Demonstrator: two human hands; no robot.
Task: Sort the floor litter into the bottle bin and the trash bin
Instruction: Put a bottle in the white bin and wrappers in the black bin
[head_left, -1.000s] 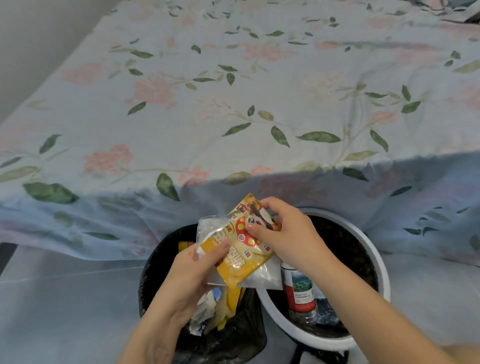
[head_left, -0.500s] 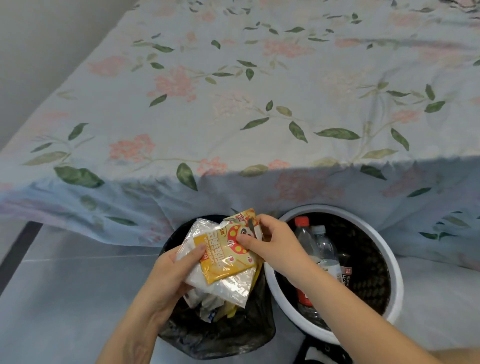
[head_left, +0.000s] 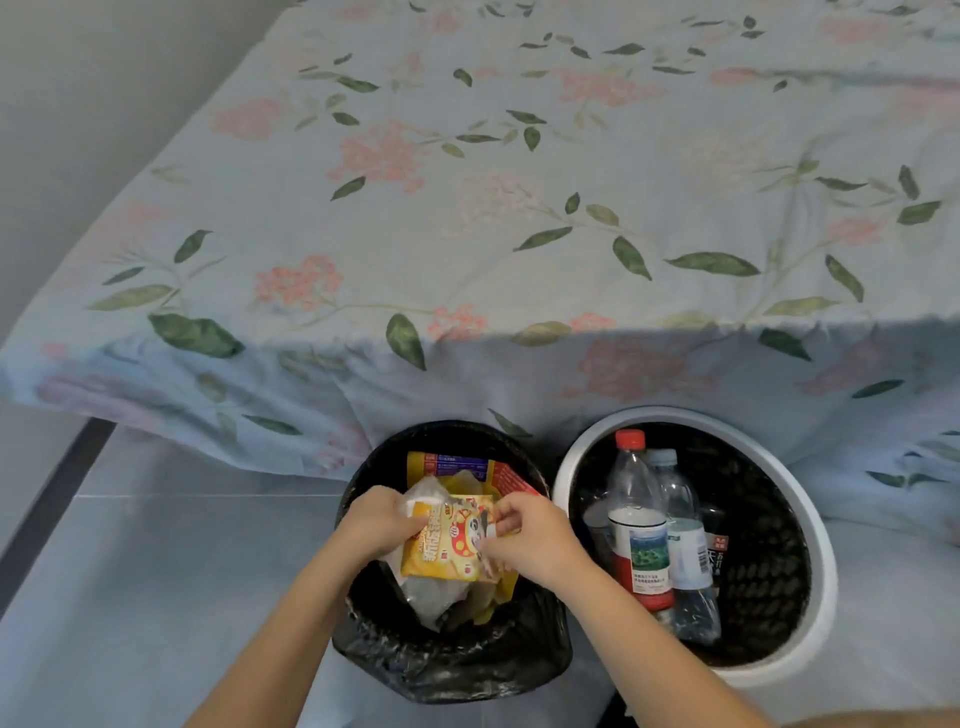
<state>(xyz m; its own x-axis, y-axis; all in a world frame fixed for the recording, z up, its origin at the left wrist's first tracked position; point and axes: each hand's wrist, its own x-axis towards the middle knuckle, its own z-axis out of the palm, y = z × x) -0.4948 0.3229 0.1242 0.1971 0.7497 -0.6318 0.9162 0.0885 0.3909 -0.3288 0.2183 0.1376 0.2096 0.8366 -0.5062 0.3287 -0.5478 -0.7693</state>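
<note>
Both hands, left hand (head_left: 382, 522) at nine o'clock and right hand (head_left: 524, 530) at three, pinch the yellow wrapper (head_left: 449, 540) (long axis running twelve-to-six) directly over the trash bin (head_left: 363, 644).

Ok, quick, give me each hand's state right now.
Left hand: holding the yellow snack wrapper and clear plastic over the black trash bin.
Right hand: pinching the same wrapper.

Yellow snack wrapper (head_left: 451, 540) held over black-lined trash bin (head_left: 447, 670), beside bottle bin (head_left: 826, 582)
</note>
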